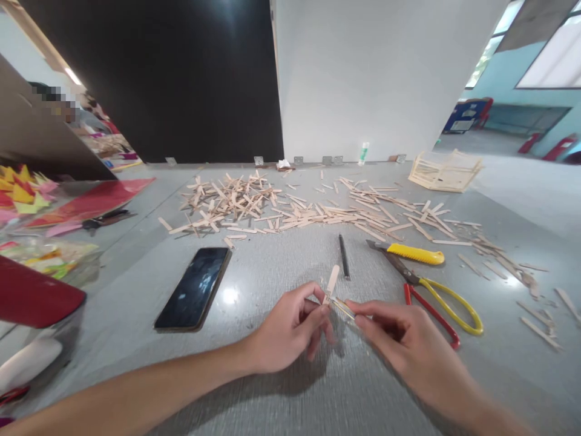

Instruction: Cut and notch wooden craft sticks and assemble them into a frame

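My left hand [295,324] pinches a short wooden craft stick [333,278], its rounded end pointing up and away. From the right, my right hand [403,339] grips a slim metal tool with yellowish edges [343,307]; whether it is a knife or tweezers I cannot tell. Its tip meets the lower part of the stick by my left fingertips. A dark pen-like rod [344,257] lies just beyond my hands. To the right of it rest a yellow utility knife [408,252] and scissors-like cutters [431,297] with one yellow and one red handle.
A black phone [194,289] lies on the grey table left of my hands. Many loose craft sticks [318,215] spread across the back. A stick-built frame [445,172] and a glue tube [363,154] stand near the upright panels. Red and yellow paper pieces [22,188] lie far left.
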Demonstrator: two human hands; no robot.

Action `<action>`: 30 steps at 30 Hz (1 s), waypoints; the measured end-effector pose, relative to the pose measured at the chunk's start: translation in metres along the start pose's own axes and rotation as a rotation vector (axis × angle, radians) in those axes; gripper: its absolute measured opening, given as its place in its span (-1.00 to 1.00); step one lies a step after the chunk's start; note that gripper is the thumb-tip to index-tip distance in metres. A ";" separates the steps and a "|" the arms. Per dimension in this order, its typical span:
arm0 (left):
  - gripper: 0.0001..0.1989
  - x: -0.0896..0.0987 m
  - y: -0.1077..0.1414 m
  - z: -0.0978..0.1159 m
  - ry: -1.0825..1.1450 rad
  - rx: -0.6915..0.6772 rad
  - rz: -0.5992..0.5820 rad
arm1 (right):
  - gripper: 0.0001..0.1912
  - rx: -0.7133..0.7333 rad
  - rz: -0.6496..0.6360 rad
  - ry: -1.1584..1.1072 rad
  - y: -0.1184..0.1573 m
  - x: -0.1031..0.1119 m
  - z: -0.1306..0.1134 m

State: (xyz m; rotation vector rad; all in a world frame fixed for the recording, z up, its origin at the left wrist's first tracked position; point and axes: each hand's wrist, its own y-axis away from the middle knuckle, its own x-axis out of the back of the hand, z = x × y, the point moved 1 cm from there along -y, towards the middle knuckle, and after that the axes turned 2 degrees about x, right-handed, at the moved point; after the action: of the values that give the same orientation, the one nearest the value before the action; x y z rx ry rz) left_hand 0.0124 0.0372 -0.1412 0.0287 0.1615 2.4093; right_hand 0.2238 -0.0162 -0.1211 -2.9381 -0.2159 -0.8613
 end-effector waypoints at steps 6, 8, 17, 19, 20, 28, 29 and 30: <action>-0.62 -0.003 0.000 0.001 0.003 -0.002 0.040 | -0.61 -0.015 -0.025 -0.065 -0.001 -0.006 0.006; -0.62 -0.004 0.000 0.001 0.006 0.002 0.050 | -0.66 0.176 0.069 0.085 0.004 -0.013 0.008; -0.62 -0.002 -0.001 -0.002 0.067 0.013 0.011 | -0.36 0.799 0.055 0.895 0.015 -0.016 -0.002; -0.63 -0.002 -0.001 -0.002 0.081 0.005 0.004 | -0.42 0.774 0.068 0.812 0.012 -0.016 -0.002; -0.63 -0.002 -0.001 -0.002 0.086 0.000 -0.001 | -0.46 0.718 0.076 0.705 0.011 -0.016 -0.001; -0.64 -0.002 -0.001 -0.001 0.081 -0.038 -0.012 | -0.56 -0.030 -0.060 -0.097 0.001 -0.006 0.005; -0.64 -0.002 -0.001 -0.001 0.079 -0.042 -0.012 | -0.56 -0.054 -0.080 -0.145 -0.001 -0.004 0.004; -0.65 -0.002 -0.001 -0.001 0.076 -0.046 -0.011 | -0.55 -0.065 -0.092 -0.190 -0.003 -0.003 0.003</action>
State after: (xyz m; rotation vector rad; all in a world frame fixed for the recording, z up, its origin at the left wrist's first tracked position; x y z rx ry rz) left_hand 0.0146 0.0371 -0.1424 -0.0850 0.1415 2.4039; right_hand 0.2226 -0.0133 -0.1248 -3.0929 -0.3429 -0.6087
